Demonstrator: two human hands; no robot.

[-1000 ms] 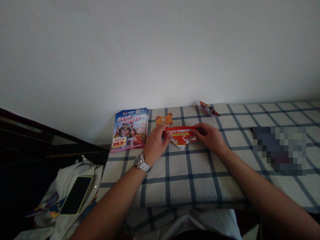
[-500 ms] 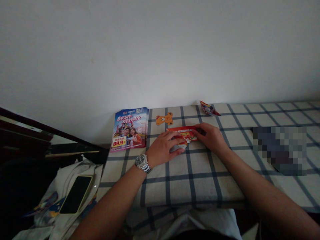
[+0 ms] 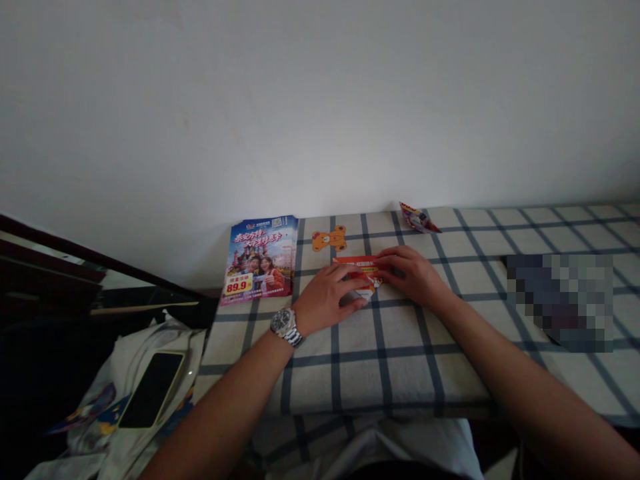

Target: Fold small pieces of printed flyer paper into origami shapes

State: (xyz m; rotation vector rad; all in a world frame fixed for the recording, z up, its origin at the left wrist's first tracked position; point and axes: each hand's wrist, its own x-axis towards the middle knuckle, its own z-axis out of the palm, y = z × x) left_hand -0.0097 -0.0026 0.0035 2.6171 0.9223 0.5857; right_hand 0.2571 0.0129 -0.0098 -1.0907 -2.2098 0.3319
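A folded red and orange paper flyer (image 3: 356,260) with Chinese print lies on the checked cloth between my hands. Its lower left part shows a pale slanted flap. My left hand (image 3: 325,297), a metal watch (image 3: 286,327) on its wrist, rests on the flyer's left side with fingers spread and the thumb apart. Across the flyer's right side lie the extended fingers of my right hand (image 3: 413,275), which hide that end. Both hands touch the paper from above. Just behind it is a flat brown teddy-bear picture (image 3: 329,239).
A stack of printed leaflets (image 3: 260,260) lies at the table's left end. A folded paper piece (image 3: 419,218) stands near the wall (image 3: 320,120). To the right is a blurred-out dark object (image 3: 557,303). A phone (image 3: 153,390) rests on pale fabric at lower left.
My right hand has moved a little left over the flyer, its fingers now stretched across the paper instead of at its right edge. My left hand stays nearly still.
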